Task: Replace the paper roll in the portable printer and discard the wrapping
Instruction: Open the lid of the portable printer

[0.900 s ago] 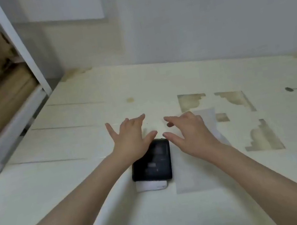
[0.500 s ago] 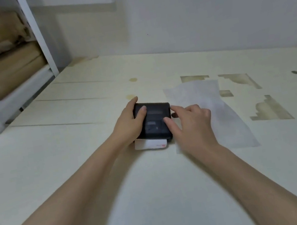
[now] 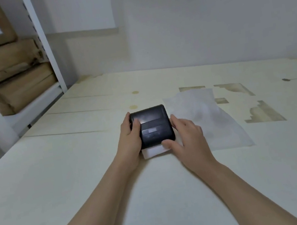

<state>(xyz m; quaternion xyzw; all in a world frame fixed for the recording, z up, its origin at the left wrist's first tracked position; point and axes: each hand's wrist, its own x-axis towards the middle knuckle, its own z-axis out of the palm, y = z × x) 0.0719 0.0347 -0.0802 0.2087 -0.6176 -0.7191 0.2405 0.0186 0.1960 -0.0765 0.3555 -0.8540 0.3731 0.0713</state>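
A small black portable printer (image 3: 152, 125) lies flat on the pale table (image 3: 73, 164), its lid shut. A strip of white paper (image 3: 153, 152) sticks out from its near edge. My left hand (image 3: 131, 142) grips the printer's left side, thumb resting on top. My right hand (image 3: 187, 141) holds the right side, its thumb on the near right corner by the paper strip. A thin translucent wrapping sheet (image 3: 203, 115) lies flat on the table just right of the printer, partly under my right hand.
A white shelf rack (image 3: 41, 43) stands at the left with stacked brown cardboard boxes (image 3: 10, 76). The table top shows brown patches of peeled surface (image 3: 264, 114) at the right. A plain wall runs behind the table.
Both hands went from hovering open above the printer to closing on its two sides. My view has tilted up, so the printer sits higher in the frame.
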